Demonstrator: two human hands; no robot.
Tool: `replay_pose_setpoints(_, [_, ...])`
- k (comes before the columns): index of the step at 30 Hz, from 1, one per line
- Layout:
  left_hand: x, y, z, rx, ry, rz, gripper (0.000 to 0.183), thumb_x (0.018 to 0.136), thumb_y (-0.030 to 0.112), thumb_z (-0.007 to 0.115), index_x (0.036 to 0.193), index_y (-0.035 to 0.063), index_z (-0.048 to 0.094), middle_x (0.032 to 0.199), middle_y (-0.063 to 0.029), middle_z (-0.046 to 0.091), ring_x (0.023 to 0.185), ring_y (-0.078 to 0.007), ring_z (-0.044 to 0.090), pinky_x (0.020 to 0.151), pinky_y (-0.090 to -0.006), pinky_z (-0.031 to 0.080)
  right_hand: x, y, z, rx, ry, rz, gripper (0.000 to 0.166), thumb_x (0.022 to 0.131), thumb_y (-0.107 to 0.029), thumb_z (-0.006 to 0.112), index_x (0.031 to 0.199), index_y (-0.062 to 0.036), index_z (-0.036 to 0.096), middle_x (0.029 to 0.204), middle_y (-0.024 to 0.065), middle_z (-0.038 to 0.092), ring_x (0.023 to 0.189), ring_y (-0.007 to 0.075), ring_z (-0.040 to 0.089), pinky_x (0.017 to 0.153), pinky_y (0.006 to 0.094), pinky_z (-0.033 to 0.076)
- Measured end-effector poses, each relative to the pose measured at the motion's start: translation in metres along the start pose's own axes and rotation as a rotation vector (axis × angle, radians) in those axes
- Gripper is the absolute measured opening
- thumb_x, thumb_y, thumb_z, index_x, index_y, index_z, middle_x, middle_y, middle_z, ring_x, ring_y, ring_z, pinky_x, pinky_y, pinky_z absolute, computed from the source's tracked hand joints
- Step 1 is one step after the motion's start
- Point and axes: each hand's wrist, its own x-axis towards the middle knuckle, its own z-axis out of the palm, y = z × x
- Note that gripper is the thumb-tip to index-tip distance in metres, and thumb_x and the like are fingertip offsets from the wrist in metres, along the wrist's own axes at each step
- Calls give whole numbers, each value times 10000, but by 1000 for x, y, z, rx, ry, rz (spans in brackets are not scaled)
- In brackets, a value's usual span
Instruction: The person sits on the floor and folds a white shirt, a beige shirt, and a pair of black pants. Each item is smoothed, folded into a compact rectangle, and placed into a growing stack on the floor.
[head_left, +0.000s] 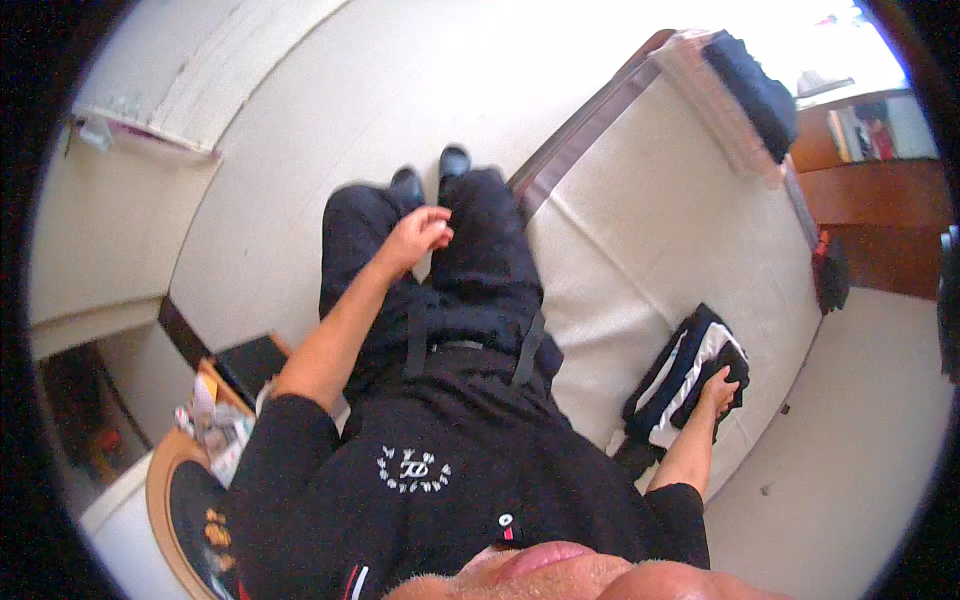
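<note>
A stack of folded black and white cloth, perhaps garments (686, 375), lies on the pale sheet of the bed (607, 292) to the right. My right hand (720, 391) rests against the dark top of this stack, its fingers partly hidden, so whether it grips the cloth is not clear. My left hand (420, 234) hangs over my thighs in dark trousers, fingers loosely curled, with no object visible in it.
At the bed's far end, folded dark cloth (754, 97) lies over a pinkish stack. Wooden shelves (862, 187) stand beyond. At lower left are a round wood-rimmed item (161, 495) and small clutter (217, 427). A pale cabinet (112, 225) stands left.
</note>
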Motion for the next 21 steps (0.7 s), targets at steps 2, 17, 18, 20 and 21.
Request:
replay_pose_setpoints(2, [-4, 16, 3, -22, -9, 40, 343, 979, 188, 524, 1254, -18, 532, 1023, -108, 657, 896, -159, 630, 845, -304, 515, -2, -2, -8, 3, -89, 14, 726, 882, -637, 447, 1428, -158, 426, 1408, 176, 490, 1288, 411, 452, 1039, 590, 339])
replay_pose_setpoints(17, [20, 49, -109, 432, 486, 329, 277, 937, 139, 546, 1169, -7, 588, 950, -136, 698, 848, -164, 668, 778, -302, 539, -117, -181, -31, 341, 240, -1065, 458, 817, -258, 640, 1212, -30, 597, 1277, 233, 558, 1242, 386, 475, 1080, 489, 333])
replay_pose_setpoints(18, [21, 45, -113, 479, 525, 346, 273, 912, 141, 579, 1140, -8, 602, 958, -159, 701, 857, -200, 679, 786, -322, 538, -146, -200, -28, 401, 168, -1135, 434, 812, -241, 646, 1194, -37, 610, 1274, 227, 562, 1239, 377, 479, 1080, 486, 337])
replay_pose_setpoints(20, [19, 36, -117, 657, 578, 383, 268, 903, 141, 592, 1127, -4, 609, 976, -164, 700, 867, -224, 681, 790, -336, 537, -212, -231, -25, 552, -24, -1294, 405, 793, -189, 666, 1173, -53, 626, 1270, 211, 568, 1241, 358, 482, 1080, 471, 345])
replay_pose_setpoints(21, [17, 30, -119, 737, 605, 396, 265, 899, 142, 599, 1121, -2, 612, 985, -166, 699, 871, -236, 681, 792, -343, 537, -250, -243, -23, 612, -42, -1360, 420, 744, -195, 708, 1138, -62, 652, 1184, 194, 609, 1199, 355, 497, 1055, 496, 356])
